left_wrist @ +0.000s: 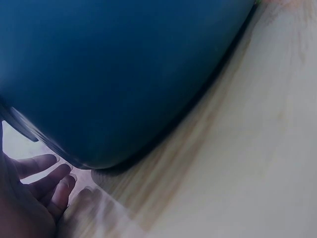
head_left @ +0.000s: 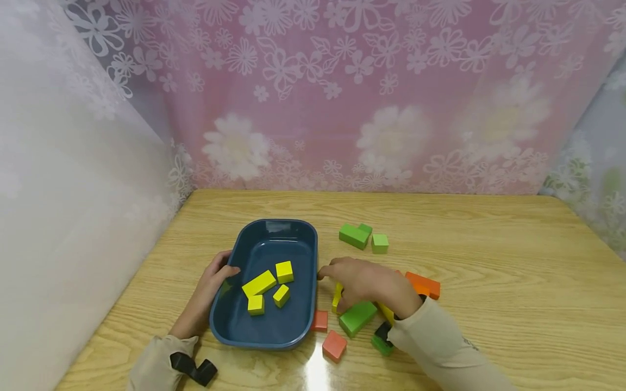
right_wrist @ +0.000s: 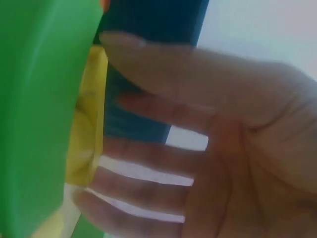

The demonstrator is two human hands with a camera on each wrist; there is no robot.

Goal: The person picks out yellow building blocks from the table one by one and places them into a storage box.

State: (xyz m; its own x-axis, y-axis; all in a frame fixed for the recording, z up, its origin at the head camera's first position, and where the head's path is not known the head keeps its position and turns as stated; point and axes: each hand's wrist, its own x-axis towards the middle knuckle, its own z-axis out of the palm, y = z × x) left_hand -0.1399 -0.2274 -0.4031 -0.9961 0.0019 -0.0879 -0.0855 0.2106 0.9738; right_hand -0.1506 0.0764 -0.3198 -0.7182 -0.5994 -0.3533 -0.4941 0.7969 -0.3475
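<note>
The left hand (head_left: 214,278) holds the left rim of the blue tray (head_left: 268,331), thumb lapped over the edge, with four yellow blocks (head_left: 259,284) lying on the tray floor. Right of the tray, two red blocks (head_left: 335,346) sit near its lower right corner, and a further yellow block (head_left: 336,297) stands at the fingertips of the right hand (head_left: 369,279), whose fingers are loosely spread; contact cannot be determined. A green block (head_left: 358,319) lies just below this hand, and an orange block (head_left: 425,285) lies beyond the wrist.
</note>
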